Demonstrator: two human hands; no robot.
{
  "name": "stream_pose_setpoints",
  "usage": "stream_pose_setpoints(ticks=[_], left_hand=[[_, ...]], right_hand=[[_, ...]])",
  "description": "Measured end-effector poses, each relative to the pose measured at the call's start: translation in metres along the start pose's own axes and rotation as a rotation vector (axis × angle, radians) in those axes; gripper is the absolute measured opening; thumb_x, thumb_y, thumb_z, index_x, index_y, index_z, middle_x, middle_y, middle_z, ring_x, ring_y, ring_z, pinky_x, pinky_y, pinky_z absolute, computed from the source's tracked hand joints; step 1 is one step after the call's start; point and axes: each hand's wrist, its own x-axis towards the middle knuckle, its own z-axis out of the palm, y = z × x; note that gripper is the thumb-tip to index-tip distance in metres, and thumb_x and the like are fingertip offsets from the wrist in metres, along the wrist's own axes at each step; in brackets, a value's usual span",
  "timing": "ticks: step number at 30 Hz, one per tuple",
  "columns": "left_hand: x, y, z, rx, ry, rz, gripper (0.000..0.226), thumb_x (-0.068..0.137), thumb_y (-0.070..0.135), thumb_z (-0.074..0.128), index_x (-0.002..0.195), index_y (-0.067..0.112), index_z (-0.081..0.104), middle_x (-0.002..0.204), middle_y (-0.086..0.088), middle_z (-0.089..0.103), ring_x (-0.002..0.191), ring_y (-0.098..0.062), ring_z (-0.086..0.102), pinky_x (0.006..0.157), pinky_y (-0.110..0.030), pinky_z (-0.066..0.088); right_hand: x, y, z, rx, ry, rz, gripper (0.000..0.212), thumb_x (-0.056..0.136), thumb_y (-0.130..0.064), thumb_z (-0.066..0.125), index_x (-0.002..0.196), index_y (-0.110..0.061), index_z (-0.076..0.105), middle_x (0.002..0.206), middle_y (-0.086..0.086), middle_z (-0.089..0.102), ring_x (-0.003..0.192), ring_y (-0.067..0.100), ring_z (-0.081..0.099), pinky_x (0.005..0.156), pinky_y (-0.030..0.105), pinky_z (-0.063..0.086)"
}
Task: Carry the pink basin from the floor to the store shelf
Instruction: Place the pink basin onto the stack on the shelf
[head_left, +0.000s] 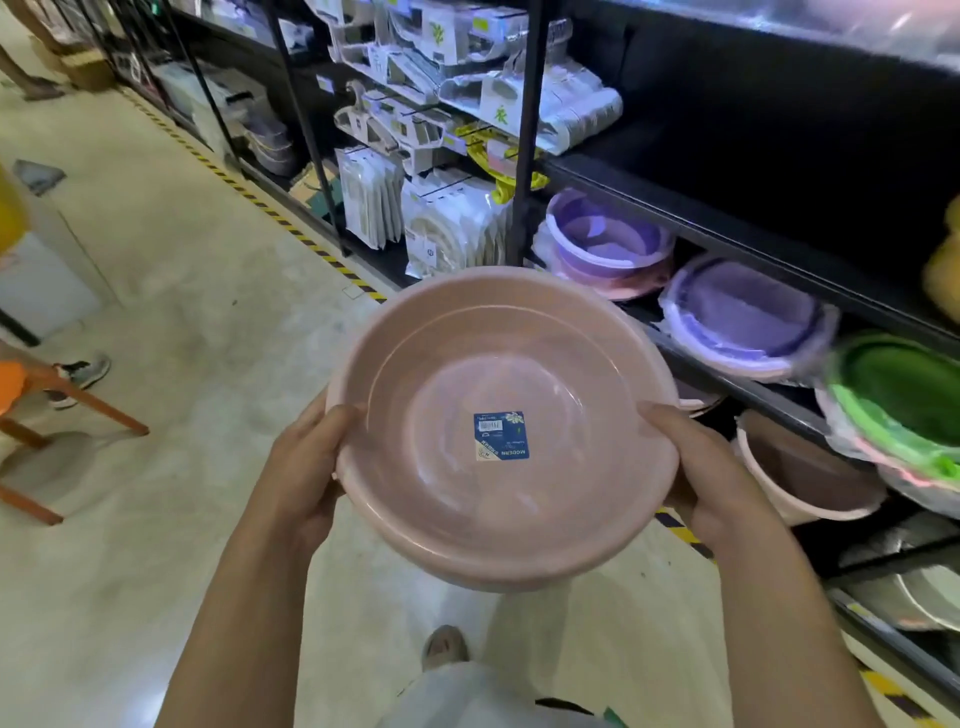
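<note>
I hold a round pink basin (498, 364) in front of me, well above the floor, its open side facing me. A blue label sits on its inner bottom. My left hand (306, 462) grips the rim on the left side, thumb over the edge. On the opposite rim, my right hand (696, 467) grips the same way. The black store shelf (727, 228) runs along the right, close beside the basin.
The shelf holds stacked purple basins (613, 244), a green basin stack (904, 400), a pink tub (800, 467) lower down and packaged goods (441, 228) farther back. Yellow-black tape marks the floor edge. A wooden stool (67, 415) and someone's shoe (85, 371) are at the left.
</note>
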Motion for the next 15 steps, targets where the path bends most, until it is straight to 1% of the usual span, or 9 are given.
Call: stream_pose_setpoints(ticks=[3,5,7,8,10,12,13,15], left_hand=[[0.051,0.023,0.011,0.026,-0.091,0.005,0.031,0.09,0.017,0.059,0.114,0.028,0.077,0.094,-0.008,0.071,0.081,-0.029,0.06,0.073,-0.042,0.043],[0.087,0.035,0.019,0.028,-0.124,-0.002,0.031,0.089,0.018,0.061,0.113,0.028,0.077,0.096,-0.015,0.071,0.082,-0.032,0.062,0.073,-0.043,0.046],[0.119,0.046,0.03,0.046,-0.153,-0.008,0.032,0.087,0.02,0.062,0.114,0.029,0.077,0.108,-0.026,0.072,0.087,-0.039,0.066,0.078,-0.05,0.049],[0.132,0.052,0.037,0.051,-0.169,-0.005,0.032,0.087,0.019,0.062,0.113,0.029,0.078,0.114,-0.028,0.071,0.09,-0.043,0.067,0.08,-0.054,0.051],[0.161,0.063,0.053,0.053,-0.194,-0.001,0.032,0.088,0.017,0.061,0.111,0.029,0.078,0.115,-0.027,0.072,0.095,-0.052,0.07,0.086,-0.062,0.056],[0.187,0.071,0.07,0.072,-0.204,-0.008,0.031,0.088,0.017,0.062,0.111,0.029,0.079,0.114,-0.024,0.074,0.1,-0.052,0.07,0.089,-0.064,0.056],[0.2,0.075,0.079,0.082,-0.219,-0.012,0.031,0.088,0.017,0.062,0.111,0.03,0.079,0.114,-0.022,0.075,0.103,-0.052,0.069,0.091,-0.066,0.054],[0.226,0.082,0.1,0.097,-0.248,-0.015,0.031,0.088,0.018,0.061,0.11,0.031,0.079,0.114,-0.021,0.075,0.109,-0.054,0.066,0.095,-0.071,0.051]], right_hand=[[0.025,-0.017,0.015,0.051,0.071,0.001,0.016,0.088,-0.033,0.071,0.099,-0.022,0.077,0.091,0.003,0.078,0.09,0.027,0.067,0.084,0.042,0.051],[0.04,-0.027,0.024,0.081,0.101,0.0,0.017,0.089,-0.032,0.07,0.101,-0.022,0.077,0.095,0.004,0.078,0.089,0.026,0.068,0.083,0.041,0.051],[0.057,-0.036,0.029,0.099,0.139,0.004,0.018,0.089,-0.033,0.07,0.101,-0.021,0.076,0.103,0.007,0.077,0.091,0.026,0.067,0.083,0.041,0.05],[0.065,-0.04,0.031,0.11,0.157,0.008,0.018,0.088,-0.033,0.071,0.101,-0.021,0.076,0.103,0.008,0.077,0.092,0.027,0.067,0.083,0.042,0.05],[0.084,-0.051,0.032,0.145,0.186,0.01,0.023,0.087,-0.033,0.071,0.104,-0.018,0.075,0.101,0.009,0.077,0.093,0.028,0.066,0.084,0.044,0.048],[0.103,-0.06,0.032,0.172,0.204,0.016,0.035,0.085,-0.035,0.073,0.11,-0.011,0.074,0.102,0.013,0.076,0.092,0.029,0.063,0.082,0.045,0.044],[0.113,-0.065,0.03,0.19,0.212,0.013,0.037,0.084,-0.034,0.073,0.11,-0.008,0.073,0.1,0.015,0.075,0.091,0.03,0.061,0.081,0.045,0.041],[0.138,-0.076,0.025,0.223,0.222,0.004,0.034,0.087,-0.032,0.071,0.11,-0.006,0.071,0.097,0.014,0.071,0.09,0.031,0.058,0.081,0.046,0.039]])
